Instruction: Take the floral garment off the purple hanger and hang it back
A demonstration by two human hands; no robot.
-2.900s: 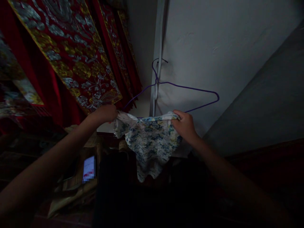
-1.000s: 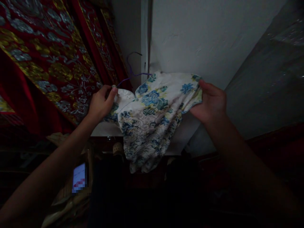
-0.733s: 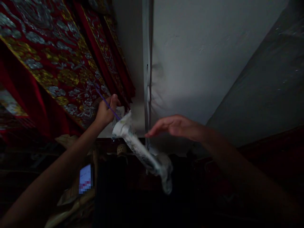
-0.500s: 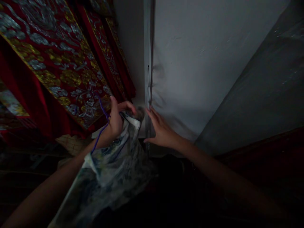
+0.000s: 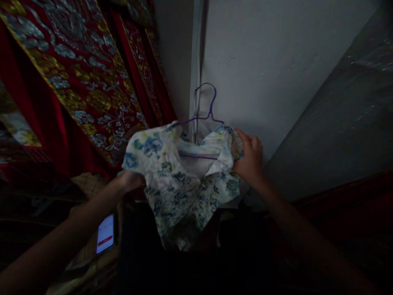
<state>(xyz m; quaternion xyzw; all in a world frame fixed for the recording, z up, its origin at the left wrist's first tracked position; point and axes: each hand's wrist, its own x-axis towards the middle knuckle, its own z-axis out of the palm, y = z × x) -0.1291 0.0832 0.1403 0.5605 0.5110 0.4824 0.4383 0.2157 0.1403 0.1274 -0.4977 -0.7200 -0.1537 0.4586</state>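
Note:
A white short-sleeved blouse (image 5: 179, 190) with blue and yellow flowers hangs spread on a purple wire hanger (image 5: 211, 108). The hanger's hook points up, close to a pale vertical strip (image 5: 198, 49) on the wall; I cannot tell if it is hooked there. My right hand (image 5: 251, 157) is closed around the blouse's right shoulder and sleeve. At the left sleeve my left hand (image 5: 132, 180) grips the edge from below, its fingers mostly hidden behind the cloth. The open neckline shows the hanger's lower bar.
Red embroidered cloth (image 5: 92, 82) with gold and silver patterns hangs on the left. A lit phone (image 5: 105, 234) lies low on the left, near crumpled brown material (image 5: 89, 184). A pale wall panel (image 5: 260, 61) stands ahead, with a grey sheet (image 5: 344, 123) to its right.
The blouse has gone from bunched over my left arm to spread out facing me, with its hanger upright. My right hand has left the wall strip and taken the blouse's shoulder.

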